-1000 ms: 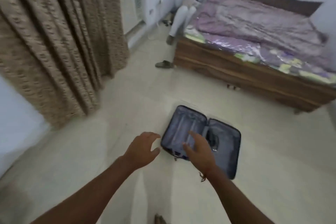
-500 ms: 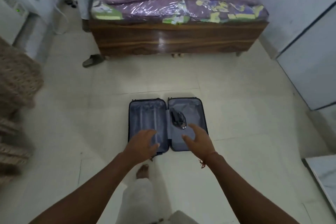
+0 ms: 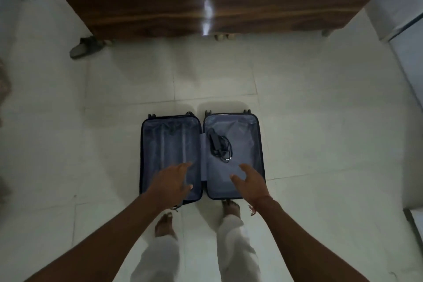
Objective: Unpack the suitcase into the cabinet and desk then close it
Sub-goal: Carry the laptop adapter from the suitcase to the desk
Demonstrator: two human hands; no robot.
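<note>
Over open suitcase (image 3: 257, 142): left hand (image 3: 170, 184), right hand (image 3: 250, 182) grip released (fingers spread), holding nothing; charger (image 3: 218, 144) untouched.

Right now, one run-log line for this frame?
suitcase: open flat on floor | left half: bare | right half: charger | left hand: open, holds nothing | right hand: open, holds nothing

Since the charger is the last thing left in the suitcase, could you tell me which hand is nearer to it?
Right. The right hand hovers just below the charger, over the same half of the suitcase. The left hand is over the other half.
</note>
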